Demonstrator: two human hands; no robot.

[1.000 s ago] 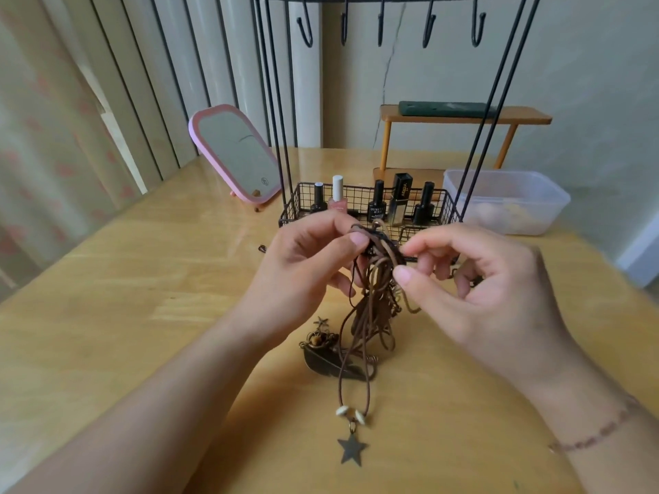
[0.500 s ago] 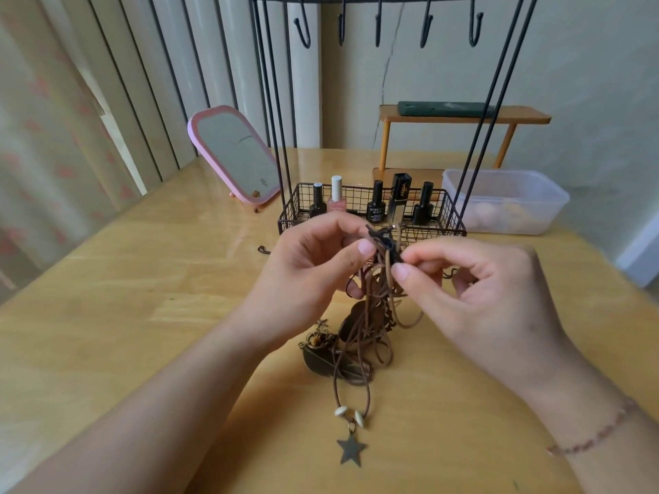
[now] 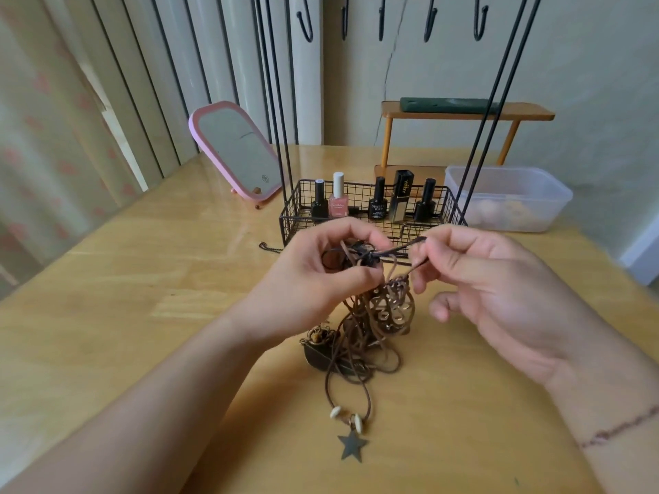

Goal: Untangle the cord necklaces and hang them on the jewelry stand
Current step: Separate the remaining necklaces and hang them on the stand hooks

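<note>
Above the glossy wooden tabletop (image 3: 107, 333), the left hand (image 3: 313, 276) grips the knotted brown cord necklaces (image 3: 360, 336) while the right hand (image 3: 499, 290) pinches one thin dark strand. A filigree oval pendant dangles; a flat metal star (image 3: 352, 445) lies below. The black wire jewelry stand (image 3: 371, 215) sits just behind. Since before, the hands have drawn apart, stretching the strand taut.

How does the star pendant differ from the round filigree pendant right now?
The star pendant lies flat on the table, clear of the tangle on its own cord; the filigree pendant hangs raised inside the tangle, just below both hands. The star is a solid, dark, flat shape; the filigree one is an openwork oval, more coppery. White beads sit above the star; none show by the filigree one. Both are metal and strung on brown cord.
</note>
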